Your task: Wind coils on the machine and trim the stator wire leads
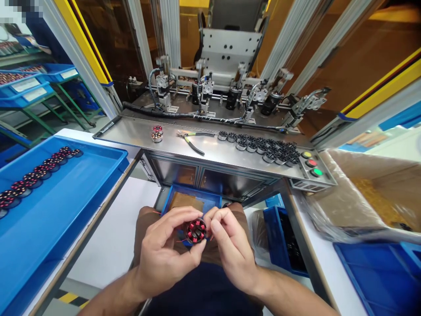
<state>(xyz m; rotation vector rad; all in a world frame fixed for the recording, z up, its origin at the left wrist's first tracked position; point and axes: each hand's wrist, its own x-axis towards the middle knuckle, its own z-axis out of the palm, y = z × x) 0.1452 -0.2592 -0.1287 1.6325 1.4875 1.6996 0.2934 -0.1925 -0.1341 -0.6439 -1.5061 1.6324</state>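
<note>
Above my lap, my left hand [171,245] holds a motor stator [196,231] by its rim, thumb below and fingers over the top. Red windings ring its dark core, and the face points up at me. My right hand [230,245] is pinched close against the stator's right side, where a bit of thin red wire shows by the fingertips. What exactly lies inside that pinch is mostly hidden. On the steel ledge ahead sit two wound stators [157,134] and a pair of cutting pliers [192,141] with green-and-black handles, spread apart.
Many black motor parts [263,146] cover the ledge's right side, beside a button box [312,163]. Behind stands a machine with several clamp stations [233,94]. A blue tray [82,175] with a row of stators is at left; a lined carton [348,193] and blue bins [368,272] are at right.
</note>
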